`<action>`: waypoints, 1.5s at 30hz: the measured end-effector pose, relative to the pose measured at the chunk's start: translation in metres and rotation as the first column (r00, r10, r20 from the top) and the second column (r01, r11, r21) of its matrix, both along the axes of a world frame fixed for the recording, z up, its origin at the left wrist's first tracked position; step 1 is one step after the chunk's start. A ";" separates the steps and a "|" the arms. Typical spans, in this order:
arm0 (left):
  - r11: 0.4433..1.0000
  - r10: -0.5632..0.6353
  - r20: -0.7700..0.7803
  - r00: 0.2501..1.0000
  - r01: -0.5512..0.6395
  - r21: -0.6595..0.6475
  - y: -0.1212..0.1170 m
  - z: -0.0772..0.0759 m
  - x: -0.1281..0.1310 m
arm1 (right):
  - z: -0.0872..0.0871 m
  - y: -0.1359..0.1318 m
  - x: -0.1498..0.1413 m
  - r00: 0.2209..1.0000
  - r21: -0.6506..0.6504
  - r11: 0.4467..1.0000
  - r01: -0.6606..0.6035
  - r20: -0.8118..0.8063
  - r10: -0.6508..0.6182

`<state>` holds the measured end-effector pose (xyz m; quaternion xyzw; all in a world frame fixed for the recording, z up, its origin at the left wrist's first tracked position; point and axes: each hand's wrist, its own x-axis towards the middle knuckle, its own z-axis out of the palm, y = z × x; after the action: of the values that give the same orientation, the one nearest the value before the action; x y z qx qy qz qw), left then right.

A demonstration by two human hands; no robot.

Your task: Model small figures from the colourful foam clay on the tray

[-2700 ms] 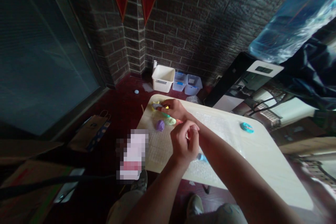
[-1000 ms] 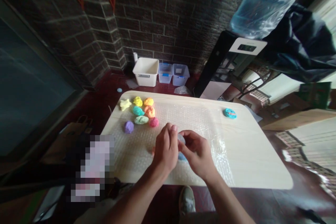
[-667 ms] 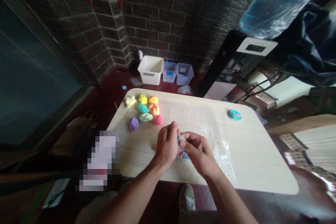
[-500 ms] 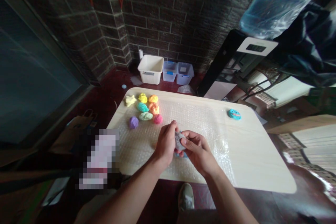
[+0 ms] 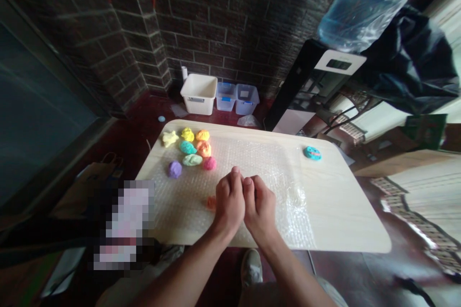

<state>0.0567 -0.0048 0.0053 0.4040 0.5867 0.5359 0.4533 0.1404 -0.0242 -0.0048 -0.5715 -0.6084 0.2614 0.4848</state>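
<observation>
My left hand [image 5: 230, 201] and my right hand [image 5: 260, 204] are closed and pressed side by side above the bubble wrap [image 5: 264, 163], thumbs on top. The grey lump of modelling clay seen between them half a second ago is hidden inside the fingers. Just left of my left hand, an orange clay lump [image 5: 211, 203] shows in part. Farther back on the left lie several clay lumps, among them a purple one [image 5: 175, 169], a pink one [image 5: 209, 163], a pale green one [image 5: 192, 159] and a teal one [image 5: 188, 147].
A blue clay piece with a pink stripe [image 5: 312, 153] lies at the right of the wooden table [image 5: 345, 201]. Beyond the far edge, a white basket [image 5: 199, 96] and two clear bins [image 5: 247, 100] stand on the floor. A water dispenser [image 5: 306, 81] stands behind, at the right.
My fingers have closed around the grey clay, which is now out of sight, and both fists have come together. The view has turned slightly right, and the orange lump shows more.
</observation>
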 end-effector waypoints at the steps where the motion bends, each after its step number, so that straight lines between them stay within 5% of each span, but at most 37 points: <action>1: 1.000 -0.002 0.018 1.000 0.003 -0.004 0.000 0.000 -0.001 | 0.000 0.000 0.000 0.999 -0.003 1.000 -0.014 -0.032 0.014; 8: 0.987 0.088 0.316 0.945 -0.039 -0.159 0.002 -0.005 -0.001 | 0.000 0.001 -0.003 0.923 -0.135 0.989 -0.064 -0.384 0.007; 15: 0.943 0.186 0.542 0.820 0.006 -0.333 0.005 0.007 0.002 | 0.000 0.005 -0.006 0.788 -0.204 0.977 -0.066 -0.611 -0.075; 18: 0.962 0.089 0.463 0.882 0.044 -0.269 0.006 0.007 -0.004 | 0.001 0.007 0.001 0.804 -0.204 0.972 -0.113 -0.594 -0.031; 22: 0.995 -0.088 0.215 0.973 0.095 -0.021 0.007 0.001 -0.011 | 0.001 0.008 0.015 0.911 -0.138 0.964 -0.226 -0.381 0.159; 25: 0.988 -0.107 0.143 0.984 0.089 0.129 0.007 -0.002 -0.011 | 0.000 0.007 0.017 0.948 -0.104 0.973 -0.204 -0.270 0.170; 33: 0.973 0.116 0.550 0.827 0.018 -0.232 0.010 0.008 -0.002 | -0.002 0.005 0.005 0.840 -0.198 0.972 -0.129 -0.543 0.001; 41: 0.975 0.142 0.651 0.746 0.008 -0.223 0.014 0.008 -0.006 | -0.001 0.004 0.002 0.759 -0.195 0.967 -0.163 -0.651 -0.004; 45: 0.988 -0.079 0.665 0.742 0.146 -0.046 0.017 0.010 -0.015 | 0.000 0.007 0.011 0.728 -0.105 0.964 -0.242 -0.677 0.109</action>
<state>0.0417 0.0123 0.0149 0.2009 0.3876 0.5873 0.6815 0.1517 -0.0177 -0.0047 -0.4229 -0.4197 0.5483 0.5868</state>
